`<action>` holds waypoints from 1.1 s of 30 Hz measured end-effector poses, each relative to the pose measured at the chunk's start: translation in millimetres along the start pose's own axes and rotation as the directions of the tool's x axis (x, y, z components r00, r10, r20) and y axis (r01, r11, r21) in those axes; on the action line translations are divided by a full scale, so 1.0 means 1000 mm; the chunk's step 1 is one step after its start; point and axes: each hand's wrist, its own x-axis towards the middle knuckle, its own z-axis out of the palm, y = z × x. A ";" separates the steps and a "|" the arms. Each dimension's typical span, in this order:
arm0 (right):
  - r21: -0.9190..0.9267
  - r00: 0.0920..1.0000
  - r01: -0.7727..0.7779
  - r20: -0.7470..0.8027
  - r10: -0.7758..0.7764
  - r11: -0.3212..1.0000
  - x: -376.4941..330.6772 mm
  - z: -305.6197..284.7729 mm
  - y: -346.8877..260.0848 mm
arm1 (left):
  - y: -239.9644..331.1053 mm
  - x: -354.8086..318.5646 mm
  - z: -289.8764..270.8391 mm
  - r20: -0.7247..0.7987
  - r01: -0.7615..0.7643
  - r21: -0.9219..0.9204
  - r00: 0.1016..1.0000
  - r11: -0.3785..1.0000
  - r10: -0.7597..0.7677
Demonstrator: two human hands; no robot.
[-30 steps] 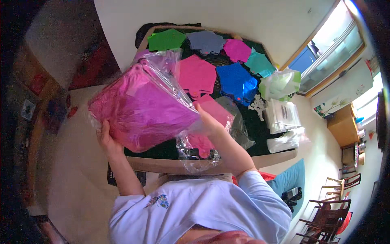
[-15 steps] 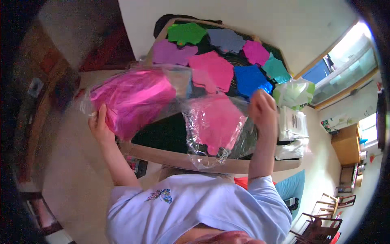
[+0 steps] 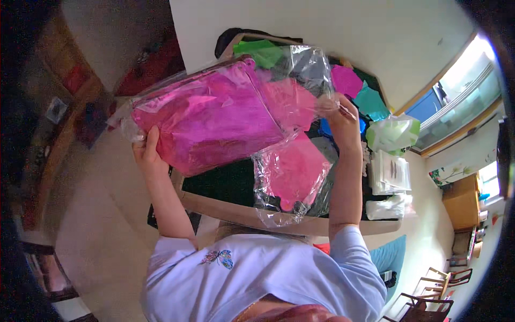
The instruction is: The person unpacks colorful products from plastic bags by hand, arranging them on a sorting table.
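Observation:
My left hand (image 3: 149, 153) grips the near-left end of a clear plastic bag (image 3: 308, 61), thumb on top. Inside the bag lies a bulky, shiny magenta bundle (image 3: 214, 118), held tilted above the table. At the bag's right end my right hand (image 3: 340, 112) is closed on the loose, see-through film, with its fingers pinched together. Beneath, on the dark tabletop, a pink many-sided piece (image 3: 295, 166) rests in another crinkled clear bag. The lifted bag partly covers a second pink piece (image 3: 289, 102) behind it.
More coloured pieces lie toward the back: green (image 3: 257, 52), magenta (image 3: 346, 80), teal (image 3: 371, 101) and a mostly hidden blue one (image 3: 328, 127). Along the table's right side sit a green-white package (image 3: 394, 133) and stacked clear packs (image 3: 390, 173). Chairs (image 3: 424, 308) stand at the lower right.
The bag with the magenta bundle has swung right and been stretched out flat between my hands. My right hand has moved up and now pinches its film.

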 end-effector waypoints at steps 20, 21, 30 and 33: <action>-0.369 0.910 0.116 0.413 0.050 0.922 -0.006 0.061 -0.004 | -0.007 -0.008 0.006 0.063 0.131 0.017 0.989 0.991 -0.132; -0.221 0.914 -0.037 0.388 0.122 0.975 -0.008 0.069 -0.007 | -0.005 -0.010 0.008 0.057 0.151 0.020 0.987 0.988 -0.152; -0.364 0.978 0.062 0.209 0.016 0.929 -0.015 0.081 0.010 | -0.006 -0.011 0.014 0.023 0.230 0.038 0.973 0.972 -0.231; -0.434 0.999 -0.014 0.033 0.032 0.901 -0.007 0.042 0.018 | -0.007 0.008 -0.019 0.025 0.328 0.134 0.942 0.935 -0.334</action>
